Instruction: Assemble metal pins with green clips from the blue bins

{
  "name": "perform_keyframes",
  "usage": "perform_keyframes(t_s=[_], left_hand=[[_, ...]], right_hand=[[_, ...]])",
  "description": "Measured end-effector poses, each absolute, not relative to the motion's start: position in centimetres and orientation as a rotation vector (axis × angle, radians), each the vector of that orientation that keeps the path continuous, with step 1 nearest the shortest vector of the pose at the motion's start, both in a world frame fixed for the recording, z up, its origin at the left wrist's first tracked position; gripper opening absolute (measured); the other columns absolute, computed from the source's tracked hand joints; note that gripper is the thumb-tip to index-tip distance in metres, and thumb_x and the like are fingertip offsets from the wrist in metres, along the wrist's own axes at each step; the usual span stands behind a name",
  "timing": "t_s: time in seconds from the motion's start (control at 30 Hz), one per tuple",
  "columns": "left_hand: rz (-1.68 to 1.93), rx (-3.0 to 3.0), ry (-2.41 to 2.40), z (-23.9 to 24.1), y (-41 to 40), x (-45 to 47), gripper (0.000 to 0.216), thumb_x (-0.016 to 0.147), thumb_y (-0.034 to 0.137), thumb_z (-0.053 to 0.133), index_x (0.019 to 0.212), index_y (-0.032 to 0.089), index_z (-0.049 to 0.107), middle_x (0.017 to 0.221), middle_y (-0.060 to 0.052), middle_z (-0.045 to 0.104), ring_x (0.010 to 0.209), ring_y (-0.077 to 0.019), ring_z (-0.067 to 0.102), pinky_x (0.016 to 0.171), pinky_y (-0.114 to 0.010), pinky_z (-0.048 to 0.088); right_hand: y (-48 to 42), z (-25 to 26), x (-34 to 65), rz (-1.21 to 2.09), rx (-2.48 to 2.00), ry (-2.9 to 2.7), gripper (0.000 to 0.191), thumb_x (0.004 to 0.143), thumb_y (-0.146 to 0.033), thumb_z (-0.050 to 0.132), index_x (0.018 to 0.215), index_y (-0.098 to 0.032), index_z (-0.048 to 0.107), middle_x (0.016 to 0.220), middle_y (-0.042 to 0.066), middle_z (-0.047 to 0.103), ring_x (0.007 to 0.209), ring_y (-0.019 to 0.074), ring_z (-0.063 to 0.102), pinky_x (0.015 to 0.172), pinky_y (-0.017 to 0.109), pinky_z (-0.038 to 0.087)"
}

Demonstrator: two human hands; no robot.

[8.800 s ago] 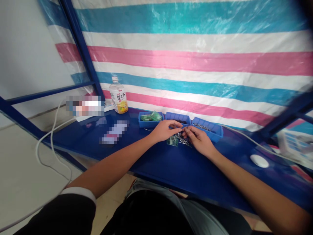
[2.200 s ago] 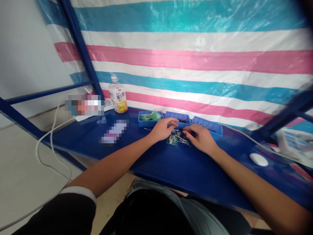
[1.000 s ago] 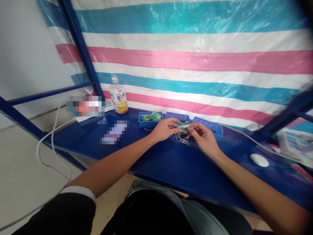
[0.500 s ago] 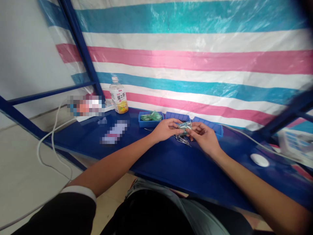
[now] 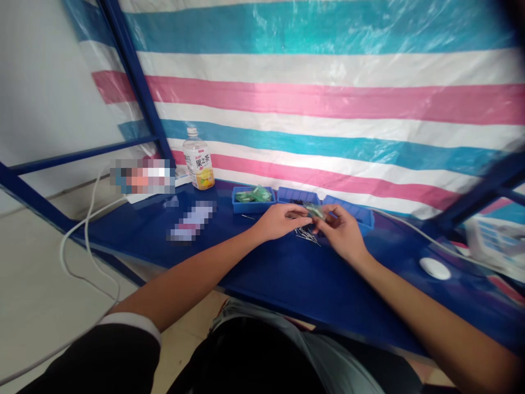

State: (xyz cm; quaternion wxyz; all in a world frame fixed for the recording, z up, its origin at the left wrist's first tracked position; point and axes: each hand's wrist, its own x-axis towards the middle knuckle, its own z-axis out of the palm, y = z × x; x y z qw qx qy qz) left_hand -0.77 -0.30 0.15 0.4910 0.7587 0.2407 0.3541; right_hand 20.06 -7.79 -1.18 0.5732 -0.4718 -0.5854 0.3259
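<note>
A small clear packet (image 5: 315, 212) with greenish contents is held up between my two hands, slightly blurred. My left hand (image 5: 283, 221) pinches its left end between thumb and fingers. From the other side, my right hand (image 5: 343, 230) grips the packet with thumb and fingertips. Just below the hands lies a loose pile of thin metal pins (image 5: 305, 236), partly covered by my fingers. One more pin (image 5: 248, 217) lies apart to the left.
Behind my hands stand a blue bin (image 5: 253, 207) of green packets, a blue bin (image 5: 297, 194) with dark pieces and another blue bin (image 5: 361, 213). A drink bottle (image 5: 198, 161) is back left. A white round object (image 5: 435, 268) and a cable (image 5: 426, 236) lie right.
The packet has turned and tilted between my fingers, shifting slightly right. My left hand has dropped a little; both hands stay over the pins.
</note>
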Motion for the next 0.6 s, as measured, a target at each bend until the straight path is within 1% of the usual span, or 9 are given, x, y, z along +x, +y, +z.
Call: perform_keyframes(t_s=[0.03,0.1,0.13,0.17,0.23,0.33,0.4,0.5,0.6], left_hand=[[0.83,1.854,0.553,0.2,-0.4,-0.8,0.041,0.088,0.043,0.084,0.118,0.016,0.08,0.112,-0.013,0.081,0.103,-0.0239,0.077,0.099,-0.041,0.06],[0.825,1.861,0.55,0.3,-0.4,-1.0,0.043,0.087,0.044,0.085,0.119,0.016,0.08,0.112,-0.012,0.082,0.104,-0.0254,0.077,0.097,-0.04,0.06],[0.841,1.856,0.577,0.2,-0.3,-1.1,0.041,0.088,0.044,0.084,0.117,0.016,0.08,0.11,-0.011,0.082,0.103,-0.0254,0.077,0.096,-0.04,0.061],[0.862,1.84,0.611,0.1,-0.1,-1.1,0.038,0.089,0.044,0.083,0.114,0.015,0.08,0.108,-0.011,0.082,0.101,-0.0246,0.077,0.094,-0.039,0.061],[0.877,1.776,0.635,-0.1,0.4,-1.2,0.033,0.093,0.042,0.08,0.11,0.014,0.08,0.101,-0.011,0.082,0.094,-0.0219,0.077,0.092,-0.038,0.061],[0.852,1.665,0.601,-0.2,0.8,-1.1,0.027,0.094,0.037,0.079,0.103,0.011,0.078,0.089,-0.01,0.08,0.084,-0.0176,0.076,0.087,-0.035,0.062],[0.841,1.62,0.579,-0.1,0.8,-1.0,0.026,0.094,0.036,0.08,0.101,0.011,0.078,0.086,-0.009,0.079,0.082,-0.0162,0.075,0.085,-0.032,0.062],[0.804,1.59,0.536,0.1,0.6,-1.0,0.028,0.093,0.037,0.081,0.105,0.012,0.079,0.09,-0.009,0.08,0.086,-0.0159,0.075,0.085,-0.031,0.06],[0.758,1.602,0.506,-0.1,0.6,-0.9,0.033,0.091,0.039,0.083,0.108,0.012,0.079,0.094,-0.009,0.08,0.086,-0.0155,0.074,0.084,-0.031,0.059]], right_hand=[[-7.9,-1.2,20.0,0.744,-1.092,-1.439,0.039,0.083,-0.046,0.088,0.11,-0.027,0.067,0.107,0.006,0.076,0.082,0.0211,0.075,0.068,0.034,0.063],[-8.0,-1.1,19.8,0.686,-1.075,-1.569,0.041,0.084,-0.045,0.087,0.118,-0.027,0.072,0.127,0.01,0.071,0.106,0.0258,0.075,0.077,0.036,0.065],[-8.1,-1.1,19.8,0.663,-1.078,-1.61,0.04,0.086,-0.045,0.085,0.12,-0.028,0.073,0.13,0.01,0.069,0.112,0.0272,0.073,0.079,0.037,0.065],[-8.2,-1.0,19.7,0.646,-1.095,-1.626,0.038,0.088,-0.047,0.084,0.119,-0.027,0.074,0.128,0.01,0.07,0.113,0.0274,0.073,0.079,0.036,0.065],[-8.2,-1.0,19.8,0.622,-1.154,-1.588,0.033,0.091,-0.05,0.081,0.112,-0.025,0.075,0.114,0.009,0.074,0.102,0.0251,0.073,0.074,0.035,0.063],[-8.1,-0.9,20.0,0.568,-1.199,-1.455,0.036,0.089,-0.053,0.083,0.106,-0.023,0.071,0.095,0.005,0.072,0.083,0.0201,0.069,0.067,0.032,0.059],[-7.9,-1.0,20.1,0.57,-1.166,-1.408,0.042,0.086,-0.052,0.087,0.111,-0.024,0.069,0.095,0.004,0.071,0.083,0.0191,0.068,0.069,0.031,0.059],[-7.6,-1.0,19.9,0.652,-1.087,-1.373,0.053,0.082,-0.052,0.091,0.121,-0.026,0.067,0.103,0.005,0.074,0.09,0.0201,0.07,0.072,0.032,0.061],[-7.6,-1.0,19.7,0.771,-1.035,-1.344,0.057,0.079,-0.054,0.092,0.121,-0.026,0.066,0.1,0.003,0.076,0.078,0.0183,0.071,0.068,0.032,0.061]])
